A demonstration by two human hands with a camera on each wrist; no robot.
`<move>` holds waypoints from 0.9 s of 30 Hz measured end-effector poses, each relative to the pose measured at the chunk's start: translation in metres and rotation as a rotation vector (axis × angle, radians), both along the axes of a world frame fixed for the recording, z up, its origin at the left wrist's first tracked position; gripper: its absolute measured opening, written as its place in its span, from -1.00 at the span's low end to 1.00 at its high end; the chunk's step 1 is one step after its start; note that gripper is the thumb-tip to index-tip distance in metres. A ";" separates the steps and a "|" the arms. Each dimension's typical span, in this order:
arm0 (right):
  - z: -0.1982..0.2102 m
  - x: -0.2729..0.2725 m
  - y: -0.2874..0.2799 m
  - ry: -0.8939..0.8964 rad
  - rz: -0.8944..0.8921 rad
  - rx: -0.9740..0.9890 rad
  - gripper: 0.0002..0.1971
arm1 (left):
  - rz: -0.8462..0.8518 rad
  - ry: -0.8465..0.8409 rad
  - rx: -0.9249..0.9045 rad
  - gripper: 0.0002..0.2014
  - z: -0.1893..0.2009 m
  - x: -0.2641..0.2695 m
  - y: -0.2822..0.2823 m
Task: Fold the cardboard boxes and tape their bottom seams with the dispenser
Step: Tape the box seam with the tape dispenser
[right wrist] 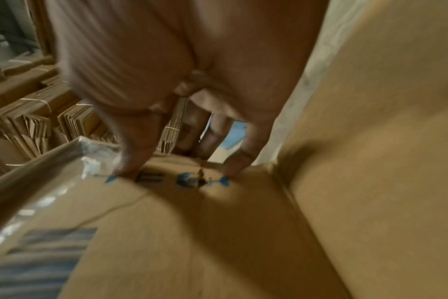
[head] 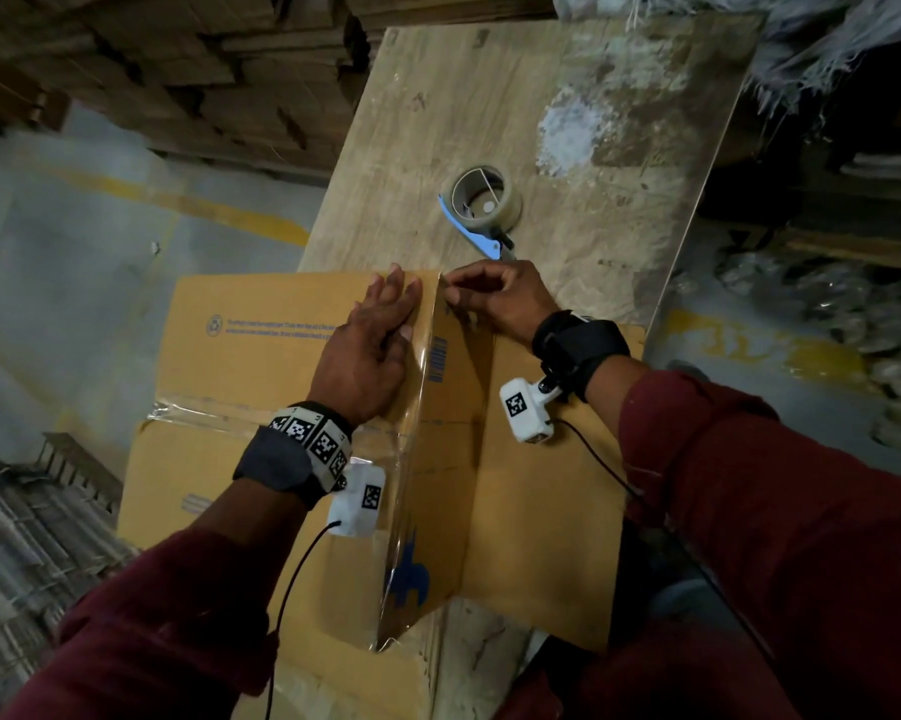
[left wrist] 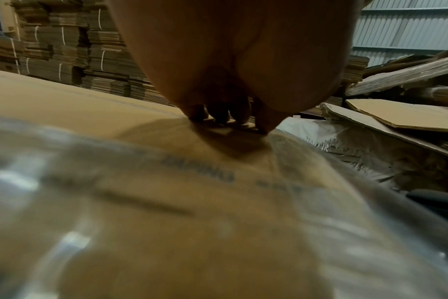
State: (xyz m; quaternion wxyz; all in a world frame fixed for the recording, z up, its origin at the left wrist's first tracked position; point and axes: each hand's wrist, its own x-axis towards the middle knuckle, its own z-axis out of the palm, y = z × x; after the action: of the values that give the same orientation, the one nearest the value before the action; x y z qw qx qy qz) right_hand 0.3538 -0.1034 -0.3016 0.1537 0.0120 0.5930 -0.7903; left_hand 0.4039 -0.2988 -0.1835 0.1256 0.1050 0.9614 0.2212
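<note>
The left hand (head: 373, 350) lay flat, fingers straight, pinning clear tape on the brown cardboard box (head: 261, 356) at the worn plywood table's (head: 620, 148) 6 o'clock edge, while the right hand's (head: 495, 298) curled fingertips pressed its ridge (likely seating tape), the blue-handled tape dispenser (head: 482, 205) idle at 12 o'clock.

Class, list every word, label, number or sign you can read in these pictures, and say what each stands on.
No text reads clearly.
cardboard box top, two lines of blue small print beside a round symbol: too small to read.
Box side, blue block lettering: blurred, unreadable.
Box side, blue logo: no words.
Wrist bands, black-and-white square codes: no letters.
</note>
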 end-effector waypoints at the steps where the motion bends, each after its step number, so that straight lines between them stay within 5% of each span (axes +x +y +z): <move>1: -0.001 0.000 0.003 0.001 0.040 0.009 -0.70 | 0.005 -0.002 -0.003 -0.43 0.001 0.000 0.000; 6: 0.009 -0.006 0.005 -0.146 0.094 -0.032 -0.66 | 0.017 -0.005 0.004 -0.43 0.000 0.001 0.002; 11: 0.003 -0.005 -0.016 0.012 0.051 0.028 -0.82 | 0.022 -0.006 -0.014 -0.43 0.000 0.002 0.003; 20: -0.004 0.001 -0.001 0.104 0.183 0.246 -0.19 | 0.029 -0.074 0.068 -0.43 0.005 0.000 0.001; 27: -0.004 0.007 -0.007 0.137 0.181 0.259 -0.32 | 0.025 -0.061 0.046 -0.44 0.005 0.001 -0.001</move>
State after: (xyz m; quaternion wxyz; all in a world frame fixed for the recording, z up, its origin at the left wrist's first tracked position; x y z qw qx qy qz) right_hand 0.3606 -0.1107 -0.3060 0.1806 -0.0754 0.6977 -0.6891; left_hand 0.4048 -0.2996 -0.1785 0.1495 0.0891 0.9530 0.2481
